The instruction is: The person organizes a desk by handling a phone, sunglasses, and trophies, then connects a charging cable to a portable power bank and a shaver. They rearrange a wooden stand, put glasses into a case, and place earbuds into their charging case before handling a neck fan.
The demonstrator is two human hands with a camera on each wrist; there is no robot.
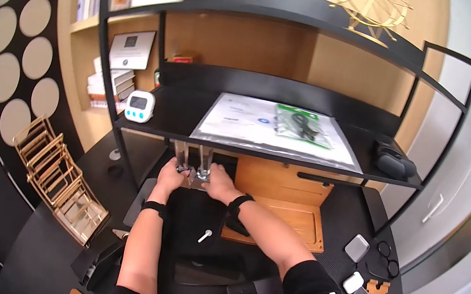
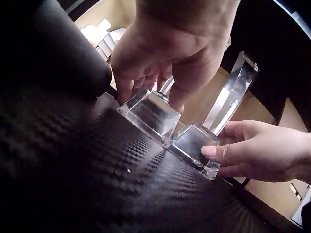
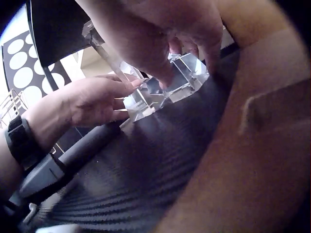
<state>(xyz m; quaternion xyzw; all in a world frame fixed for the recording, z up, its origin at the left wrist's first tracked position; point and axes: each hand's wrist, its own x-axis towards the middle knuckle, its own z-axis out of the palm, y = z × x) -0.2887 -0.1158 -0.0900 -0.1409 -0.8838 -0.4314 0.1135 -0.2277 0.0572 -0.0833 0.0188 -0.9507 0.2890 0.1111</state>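
Two clear crystal trophies, each a tall column on a block base, stand side by side on the black mat under the shelf. My left hand (image 1: 170, 177) grips the left trophy (image 1: 181, 153) by its base, its fingers and thumb on either side of the block (image 2: 154, 116). At the other trophy (image 1: 205, 159), my right hand (image 1: 219, 183) holds the base, with the thumb against the front face in the left wrist view. The two bases stand close together, nearly corner to corner. The palm hides part of the right base (image 3: 193, 68) in the right wrist view.
A wooden box (image 1: 306, 227) lies open right of the hands. Overhead runs the black shelf (image 1: 175, 114), its front edge just above the trophies. A white earbud (image 1: 206, 236) lies on the mat. Glasses (image 1: 387, 260) and an earbud case (image 1: 353, 282) are at the right.
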